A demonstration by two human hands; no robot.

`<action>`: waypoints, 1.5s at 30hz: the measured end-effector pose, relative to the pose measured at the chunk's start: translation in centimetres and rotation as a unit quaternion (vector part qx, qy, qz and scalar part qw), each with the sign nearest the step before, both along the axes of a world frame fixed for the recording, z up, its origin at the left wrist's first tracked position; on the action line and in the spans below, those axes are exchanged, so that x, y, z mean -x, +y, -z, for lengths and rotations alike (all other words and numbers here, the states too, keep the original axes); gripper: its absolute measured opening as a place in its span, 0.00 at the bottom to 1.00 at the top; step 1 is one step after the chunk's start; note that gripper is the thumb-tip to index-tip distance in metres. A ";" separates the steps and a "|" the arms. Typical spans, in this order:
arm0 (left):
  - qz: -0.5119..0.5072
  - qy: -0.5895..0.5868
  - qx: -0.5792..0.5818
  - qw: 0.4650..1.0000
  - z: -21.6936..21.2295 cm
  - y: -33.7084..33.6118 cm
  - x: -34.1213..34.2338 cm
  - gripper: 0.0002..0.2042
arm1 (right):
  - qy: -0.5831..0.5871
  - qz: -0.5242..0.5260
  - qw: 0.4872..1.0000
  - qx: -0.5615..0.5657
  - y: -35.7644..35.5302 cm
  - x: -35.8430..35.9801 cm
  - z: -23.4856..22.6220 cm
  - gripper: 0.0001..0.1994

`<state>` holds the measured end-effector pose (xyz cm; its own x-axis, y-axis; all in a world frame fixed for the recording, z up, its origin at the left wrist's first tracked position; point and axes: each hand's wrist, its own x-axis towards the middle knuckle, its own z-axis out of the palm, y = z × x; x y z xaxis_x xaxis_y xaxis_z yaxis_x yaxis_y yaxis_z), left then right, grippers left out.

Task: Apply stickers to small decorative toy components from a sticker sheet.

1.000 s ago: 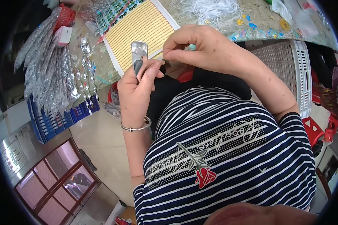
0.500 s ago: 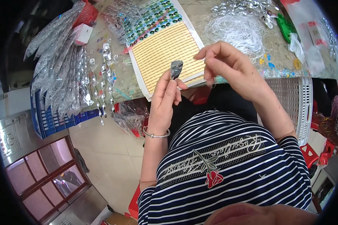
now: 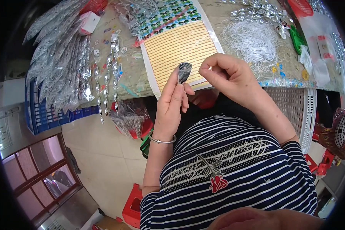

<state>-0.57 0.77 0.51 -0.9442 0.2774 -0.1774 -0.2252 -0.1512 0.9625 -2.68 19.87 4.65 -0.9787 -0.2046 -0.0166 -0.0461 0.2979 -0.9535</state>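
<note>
While both hands are raised at the near edge of the worktable, the following are on view, listed from the grip outward.

Left hand (image 3: 170, 103): thumb and fingers clamped on the lower end of one shiny silver piece (image 3: 184, 73), rounded at its top, held tilted up in front of the yellow part of a sheet. Silver bracelet (image 3: 161, 141) at the wrist.

Right hand (image 3: 230, 74): just beside the piece, apart from it; thumb and forefinger tips together. Whether a fine thread lies between them, cannot tell.

Sheet (image 3: 180, 44), pale-bordered, lying flat on the worktable (image 3: 136, 90): yellow with dark dashed rows nearer the person, green and blue rounds beyond.

Right of the sheet: one loose heap of white thread (image 3: 251, 40); twisted silver strips (image 3: 260, 14) behind it; one green item (image 3: 297, 39); small blue bits (image 3: 282, 73) near the table edge.

Left of the sheet: twisted silver lengths (image 3: 115, 59), some hanging over the edge; a pile of clear-wrapped silvery packs (image 3: 61, 63); one white box (image 3: 90, 23) against a red basket (image 3: 97, 5).

Below table level: blue crate (image 3: 46, 115), left; white slatted crate (image 3: 308, 115), right; red stool (image 3: 132, 207).
</note>
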 end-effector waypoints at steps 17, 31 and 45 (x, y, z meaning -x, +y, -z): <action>-0.028 0.039 0.043 0.998 0.1 -0.4 -0.9 0.21 | 0.056 0.015 0.998 -0.026 -0.4 -0.8 1.1 0.04; -0.030 0.040 0.040 0.998 0.1 -0.4 -1.2 0.21 | 0.085 0.028 0.995 -0.044 -0.2 -1.2 1.1 0.03; -0.036 0.033 0.041 0.998 0.6 -0.5 -1.3 0.20 | 0.096 0.020 0.994 -0.037 -1.0 -1.3 1.4 0.03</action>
<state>0.77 0.25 -0.11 -0.9716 0.1951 -0.1339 -0.1528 -0.0849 0.9846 -1.35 18.90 3.26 -0.9725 -0.1712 0.1579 -0.2123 0.3724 -0.9035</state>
